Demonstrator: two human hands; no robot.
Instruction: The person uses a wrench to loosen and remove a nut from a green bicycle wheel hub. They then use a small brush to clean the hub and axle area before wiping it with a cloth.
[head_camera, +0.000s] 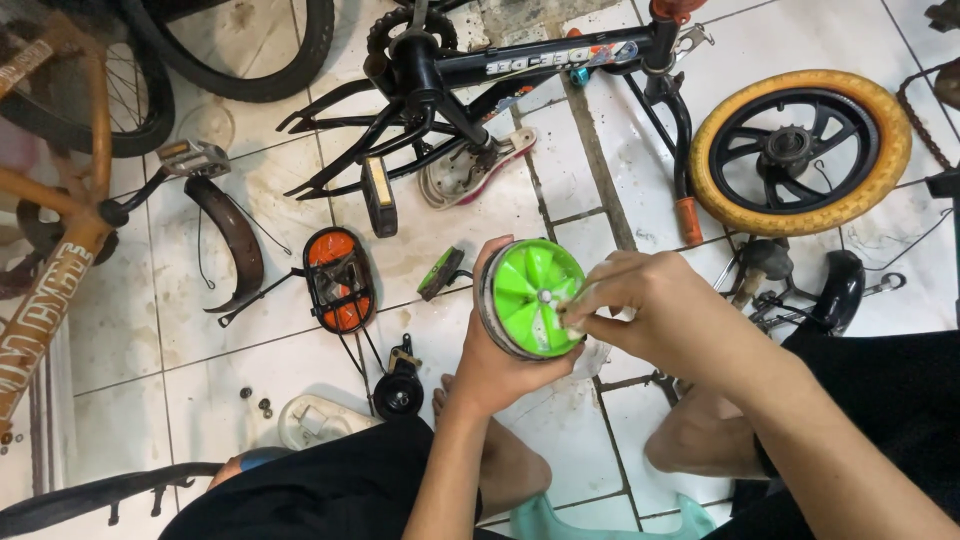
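Both forearms are left bare with no sleeves seen, black shorts (340, 490) are worn over bare knees, and a bare foot (443, 392) is shown.

A small bright green plastic training wheel with a grey rim (530, 298) stands on edge, cupped in the left hand (497, 355), its hub under the right hand (645, 300) fingertips.

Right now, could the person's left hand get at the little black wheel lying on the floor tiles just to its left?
Probably not freely: the left hand is wrapped around the green training wheel, which the right hand touches. The small black wheel lies close by on bare tile with nothing over it, so once that hand lets go, the way looks open.
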